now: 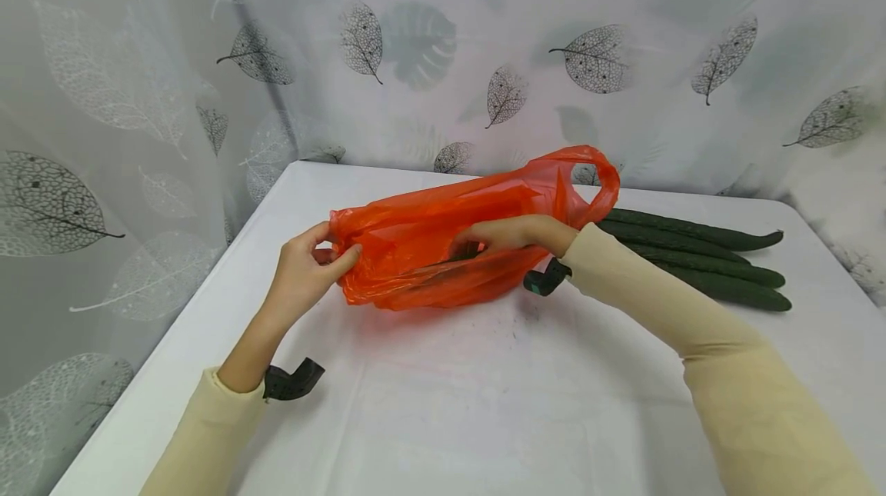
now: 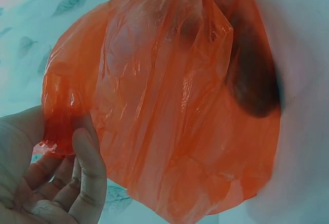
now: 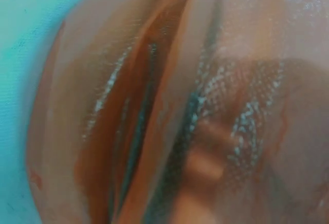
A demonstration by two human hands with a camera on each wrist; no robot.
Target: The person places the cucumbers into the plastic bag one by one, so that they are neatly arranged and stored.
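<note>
An orange-red plastic bag (image 1: 443,208) lies on its side with its mouth spread and a handle loop at the right. My left hand (image 1: 304,271) pinches the bag's left end between thumb and fingers; in the left wrist view the film bunches in that grip. Inside the bag, my right hand (image 1: 508,233) grips a dark green cucumber (image 1: 464,251), mostly covered by plastic. Its rounded end shows as a dark shape through the film in the left wrist view. Blurred fingers (image 3: 203,165) appear through the plastic beside the green skin in the right wrist view.
Several long cucumbers (image 1: 727,290) lie side by side at the right, partly behind the right sleeve (image 1: 637,304). All rests on a white-covered table (image 1: 471,411). A leaf-patterned curtain (image 1: 443,58) hangs behind and to the left. Black camera mounts sit at both wrists.
</note>
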